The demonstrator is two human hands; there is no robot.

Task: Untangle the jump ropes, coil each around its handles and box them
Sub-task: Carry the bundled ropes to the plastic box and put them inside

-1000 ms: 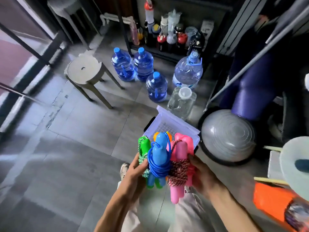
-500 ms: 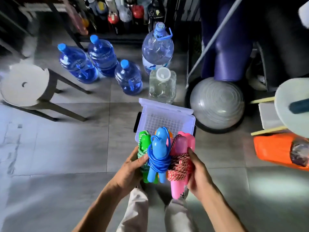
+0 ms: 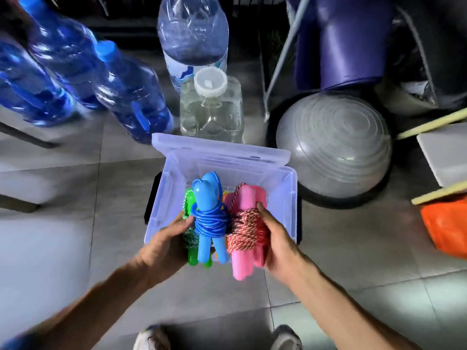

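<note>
Since half a second ago the bundle of coiled ropes has come down and forward: then it was held in front of the clear plastic box (image 3: 290, 198), and now its upper ends sit within the box's open mouth, the view itself having closed in on the floor. Both hands clamp the bundle from either side. The left hand (image 3: 164, 243) grasps the green jump rope (image 3: 189, 236), thumb laid against the blue jump rope (image 3: 209, 218) just beside it. The right hand (image 3: 275, 243) is wrapped around the pink jump rope (image 3: 242, 236), whose red-and-white twisted cord is wound around its handles. A bit of orange shows between blue and pink; what it belongs to I cannot tell.

The box's hinged lid (image 3: 219, 150) stands open beyond the fingertips. Past it, touching or nearly so, stands a clear square jug (image 3: 212, 114) with a white cap, and a large water bottle (image 3: 193, 36) whose label is too blurred to read. Blue bottles (image 3: 131, 97) lie beyond the left hand. A grey balance dome (image 3: 333, 145) sits beyond the right hand, close to the box's corner. Bare tiled floor (image 3: 63, 248) spreads left of the left hand and under both forearms.
</note>
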